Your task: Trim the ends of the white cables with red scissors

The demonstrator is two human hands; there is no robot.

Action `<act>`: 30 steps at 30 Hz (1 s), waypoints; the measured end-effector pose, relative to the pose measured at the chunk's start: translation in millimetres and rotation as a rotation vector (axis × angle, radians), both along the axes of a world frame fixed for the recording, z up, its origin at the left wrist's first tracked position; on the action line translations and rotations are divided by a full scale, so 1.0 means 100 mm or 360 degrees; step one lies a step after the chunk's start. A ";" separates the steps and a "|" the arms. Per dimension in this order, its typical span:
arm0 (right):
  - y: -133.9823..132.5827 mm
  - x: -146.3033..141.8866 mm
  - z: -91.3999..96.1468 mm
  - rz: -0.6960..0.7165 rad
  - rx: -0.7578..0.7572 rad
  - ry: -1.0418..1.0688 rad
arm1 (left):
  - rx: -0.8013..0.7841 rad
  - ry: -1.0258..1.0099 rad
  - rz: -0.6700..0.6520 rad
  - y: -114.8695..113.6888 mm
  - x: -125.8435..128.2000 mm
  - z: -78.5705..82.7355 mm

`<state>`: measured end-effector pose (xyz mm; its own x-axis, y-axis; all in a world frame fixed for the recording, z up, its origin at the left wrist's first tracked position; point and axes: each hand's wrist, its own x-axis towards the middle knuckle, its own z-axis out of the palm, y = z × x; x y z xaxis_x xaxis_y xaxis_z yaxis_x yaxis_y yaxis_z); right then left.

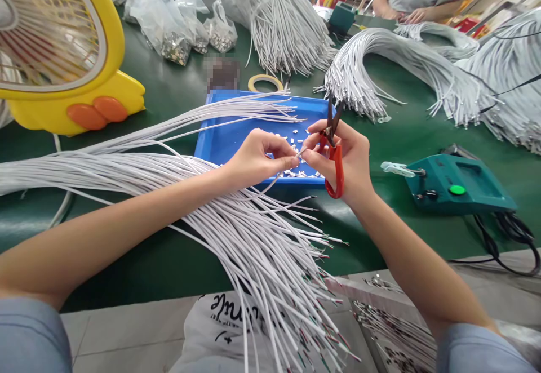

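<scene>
My left hand (264, 158) pinches a white cable close to its end, above the blue tray (224, 142). Red-handled scissors (336, 170) hang on my right hand (349, 156), blades pointing up and away. The thumb and forefinger of that same hand meet at the cable's tip, near my left fingertips; the tip itself is too small to make out. Under my left forearm lies a thick bundle of white cables (253, 243), with coloured wire ends at the front right. A thinner cable bundle (236, 107) reaches over the tray, where small white pieces (310, 174) lie scattered.
A yellow fan (112, 88) stands at left. Behind are bags of small parts (222, 29), a tape roll (266, 83) and cable bundles (291, 29). A green machine (460, 184) sits at right on the green table (169, 271). Another person's hands (412, 15) are across it.
</scene>
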<state>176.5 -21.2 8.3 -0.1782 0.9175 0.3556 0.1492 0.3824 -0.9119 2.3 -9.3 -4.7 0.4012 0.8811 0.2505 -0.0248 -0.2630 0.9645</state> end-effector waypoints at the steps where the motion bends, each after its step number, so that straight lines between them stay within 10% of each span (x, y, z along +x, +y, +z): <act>1: 0.01 0.01 0.00 0.0013 -0.0014 -0.0004 | 0.0009 0.0013 0.0008 0.00 0.00 0.00; 30: -0.13 -0.07 -0.15 -0.0077 0.0187 0.0047 | -0.0006 -0.0006 0.0098 0.01 0.01 -0.06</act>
<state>169.1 -34.0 -6.5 -0.1224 0.8766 0.4654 0.1440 0.4797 -0.8656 3.6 -7.8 -10.5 0.3454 0.9049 0.2487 -0.0121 -0.2607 0.9654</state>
